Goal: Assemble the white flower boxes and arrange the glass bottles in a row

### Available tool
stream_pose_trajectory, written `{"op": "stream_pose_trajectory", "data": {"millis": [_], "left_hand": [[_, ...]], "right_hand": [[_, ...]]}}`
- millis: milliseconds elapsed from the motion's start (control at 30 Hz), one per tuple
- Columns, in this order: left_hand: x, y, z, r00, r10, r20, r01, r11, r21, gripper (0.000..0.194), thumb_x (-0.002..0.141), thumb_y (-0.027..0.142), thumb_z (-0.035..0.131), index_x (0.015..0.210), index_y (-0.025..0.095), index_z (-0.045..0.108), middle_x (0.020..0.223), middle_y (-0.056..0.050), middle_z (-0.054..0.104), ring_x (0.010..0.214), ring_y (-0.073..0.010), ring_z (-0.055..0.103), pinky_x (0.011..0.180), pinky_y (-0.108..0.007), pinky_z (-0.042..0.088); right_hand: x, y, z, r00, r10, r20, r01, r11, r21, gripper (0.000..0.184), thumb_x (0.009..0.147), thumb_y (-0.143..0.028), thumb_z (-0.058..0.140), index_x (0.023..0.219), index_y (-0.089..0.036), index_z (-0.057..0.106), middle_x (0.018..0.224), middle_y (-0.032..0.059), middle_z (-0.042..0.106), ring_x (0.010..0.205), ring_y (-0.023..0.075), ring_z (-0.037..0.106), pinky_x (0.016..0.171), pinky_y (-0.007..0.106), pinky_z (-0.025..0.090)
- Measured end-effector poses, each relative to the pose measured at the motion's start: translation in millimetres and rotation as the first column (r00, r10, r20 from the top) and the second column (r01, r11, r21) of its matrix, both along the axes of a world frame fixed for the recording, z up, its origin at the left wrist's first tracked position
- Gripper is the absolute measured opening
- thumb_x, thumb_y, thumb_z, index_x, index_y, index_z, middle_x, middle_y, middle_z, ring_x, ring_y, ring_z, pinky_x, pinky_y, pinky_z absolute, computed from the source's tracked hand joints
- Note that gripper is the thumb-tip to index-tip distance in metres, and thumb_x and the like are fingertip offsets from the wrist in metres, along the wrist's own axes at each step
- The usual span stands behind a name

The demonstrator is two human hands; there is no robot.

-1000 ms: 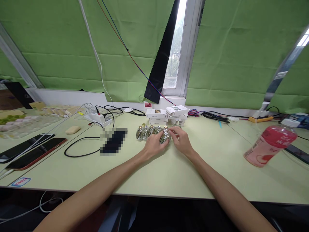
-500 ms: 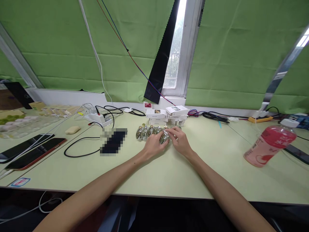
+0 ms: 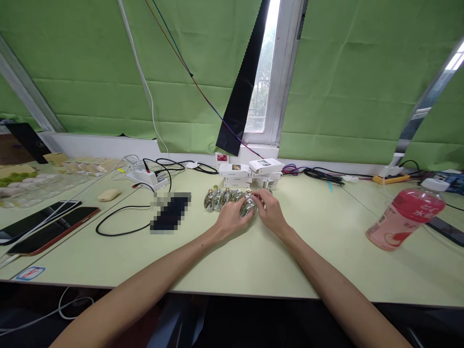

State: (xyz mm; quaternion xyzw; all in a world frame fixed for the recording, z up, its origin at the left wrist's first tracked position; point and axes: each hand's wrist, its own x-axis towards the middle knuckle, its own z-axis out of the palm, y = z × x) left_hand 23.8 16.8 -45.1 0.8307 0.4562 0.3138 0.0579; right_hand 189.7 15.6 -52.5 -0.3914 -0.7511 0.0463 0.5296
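A row of shiny, round glass perfume bottles (image 3: 217, 199) with gold-coloured necks stands on the table before me. My left hand (image 3: 233, 215) is closed around the perfume bottle (image 3: 248, 206) at the right end of the row, its thumb along the near side. My right hand (image 3: 270, 210) meets that same bottle from the right, thumb and forefinger pinched at its upper edge beside the neck. Fingers hide part of the bottle. Just behind my right hand, a small silvery cylinder (image 3: 265, 184) is partly visible.
White boxes (image 3: 235, 170) are stacked behind the bottles. A pixelated dark area (image 3: 170, 212) with a black cable lies left. Phones (image 3: 54, 231), a power strip (image 3: 150, 179) and egg trays (image 3: 43, 186) are farther left. At right stands a pink drink bottle (image 3: 406, 215).
My right hand's fingertips have drawn slightly right, from the front of the bottle's neck to its upper right edge. My left hand stays in place.
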Motion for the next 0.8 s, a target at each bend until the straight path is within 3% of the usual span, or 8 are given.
{"op": "stream_pose_trajectory", "data": {"millis": [267, 567, 800], "left_hand": [[1.0, -1.9, 2.3, 1.000, -0.017, 0.019, 0.017, 1.000, -0.010, 0.021, 0.090, 0.037, 0.057, 0.097, 0.020, 0.066, 0.067, -0.002, 0.066, 0.057, -0.0178, 0.059, 0.056, -0.028, 0.034], [1.4, -0.7, 0.7, 0.999, -0.048, 0.014, 0.048, 0.999, -0.020, 0.032, 0.090, 0.036, 0.054, 0.115, 0.020, 0.066, 0.062, 0.001, 0.065, 0.050, -0.0169, 0.055, 0.055, -0.027, 0.034], [1.0, -1.8, 2.0, 0.997, -0.062, 0.036, 0.062, 0.998, -0.020, 0.024, 0.089, 0.034, 0.055, 0.106, 0.020, 0.067, 0.063, 0.001, 0.065, 0.051, -0.0158, 0.055, 0.055, -0.026, 0.034]], "right_hand": [[0.9, 1.4, -0.3, 0.999, -0.005, 0.047, 0.001, 0.997, 0.075, 0.024, 0.102, -0.024, 0.046, 0.107, -0.024, 0.069, 0.099, 0.0077, 0.070, 0.096, 0.0234, 0.059, 0.087, 0.039, 0.051], [-1.2, 1.2, -1.0, 0.998, 0.028, 0.053, -0.033, 0.995, 0.097, 0.026, 0.101, -0.025, 0.047, 0.108, -0.026, 0.072, 0.099, 0.0076, 0.069, 0.095, 0.0236, 0.061, 0.089, 0.042, 0.052], [-0.8, 0.3, -1.6, 0.999, 0.028, 0.033, -0.030, 0.998, 0.062, 0.022, 0.099, -0.025, 0.049, 0.107, -0.025, 0.070, 0.099, 0.0082, 0.069, 0.096, 0.0240, 0.060, 0.085, 0.041, 0.054]]}}
